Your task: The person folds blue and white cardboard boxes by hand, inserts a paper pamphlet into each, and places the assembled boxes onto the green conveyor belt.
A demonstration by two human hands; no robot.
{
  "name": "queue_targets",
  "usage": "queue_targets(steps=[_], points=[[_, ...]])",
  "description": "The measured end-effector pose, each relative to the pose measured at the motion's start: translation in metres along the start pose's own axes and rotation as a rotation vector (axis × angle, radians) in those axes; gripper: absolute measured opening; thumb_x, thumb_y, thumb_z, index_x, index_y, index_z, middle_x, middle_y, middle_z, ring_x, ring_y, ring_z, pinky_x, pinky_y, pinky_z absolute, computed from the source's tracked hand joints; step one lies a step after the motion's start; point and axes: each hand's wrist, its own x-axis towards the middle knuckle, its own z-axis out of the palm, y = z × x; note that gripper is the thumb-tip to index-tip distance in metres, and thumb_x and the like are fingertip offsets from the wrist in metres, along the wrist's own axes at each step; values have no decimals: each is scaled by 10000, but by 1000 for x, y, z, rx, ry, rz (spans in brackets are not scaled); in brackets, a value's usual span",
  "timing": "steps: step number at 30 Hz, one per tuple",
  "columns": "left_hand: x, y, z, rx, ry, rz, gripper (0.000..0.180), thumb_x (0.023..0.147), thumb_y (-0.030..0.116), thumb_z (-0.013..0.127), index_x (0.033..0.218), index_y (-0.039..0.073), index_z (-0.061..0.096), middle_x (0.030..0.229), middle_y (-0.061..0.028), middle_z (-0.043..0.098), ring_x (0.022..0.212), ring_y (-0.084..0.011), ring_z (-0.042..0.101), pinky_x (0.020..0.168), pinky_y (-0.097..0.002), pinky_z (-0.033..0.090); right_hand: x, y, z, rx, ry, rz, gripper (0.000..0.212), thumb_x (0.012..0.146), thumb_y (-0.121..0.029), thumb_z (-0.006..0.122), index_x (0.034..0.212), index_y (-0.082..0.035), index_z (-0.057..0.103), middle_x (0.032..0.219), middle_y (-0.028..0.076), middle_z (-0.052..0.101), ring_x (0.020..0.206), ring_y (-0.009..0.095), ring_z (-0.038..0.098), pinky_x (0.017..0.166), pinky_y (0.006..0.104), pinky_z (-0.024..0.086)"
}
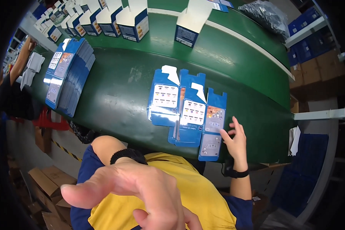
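Observation:
Close in front of me at the lower middle, my left hand (145,188) is raised above my lap. One of its digits points out to the left, the fingers are apart, and nothing shows in them. My right hand (236,142) is at the right of several flat blue cartons (193,128) on the table. Its fingers are spread, with the thumb at or just beside the rightmost carton's edge; touching or apart, I cannot tell. The cartons overlap, with white tabs and printed panels facing up.
A tall stack of flat blue cartons (69,80) stands on the green table (119,76) at the left. Open, erected boxes (132,27) line the far belt, with another box (189,28) apart from them. Another person's arm (21,61) shows at far left. Metal shelving (320,115) stands right.

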Motion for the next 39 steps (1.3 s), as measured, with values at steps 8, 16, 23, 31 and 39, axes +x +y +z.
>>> queue_targets(steps=[8,16,23,31,39], points=[[1,-10,21,99,38,-100,731,738,620,661,921,-81,563,643,-125,550,543,-250,551,856,-576,393,7,-25,30,73,72,-77,872,720,-195,747,1433,-39,269,1233,147,481,916,204,534,824,352,487],[-4,-15,42,97,72,-45,706,741,595,679,889,-89,579,650,-135,549,538,-258,544,837,-561,398,52,-42,54,150,102,-75,873,735,-107,718,1442,-12,215,1227,196,480,951,210,574,805,303,497],[-6,-8,55,157,53,-47,718,751,583,677,931,-105,577,671,-137,565,554,-271,559,917,-577,356,59,-74,42,945,-222,119,532,818,-33,641,1295,51,421,1099,142,572,890,171,602,791,263,490],[-60,30,24,1312,1314,234,347,941,213,482,1214,15,404,1018,-168,545,1052,-285,548,945,-455,435,-13,-142,16,611,254,-383,232,872,-49,620,1074,41,549,944,56,604,833,105,563,779,229,452],[-76,36,23,644,1325,603,428,887,70,527,1268,47,334,1225,-166,431,1210,-320,442,951,-481,471,-33,-156,19,673,364,-393,185,880,-67,623,1025,25,552,935,51,596,833,91,551,781,220,436]])
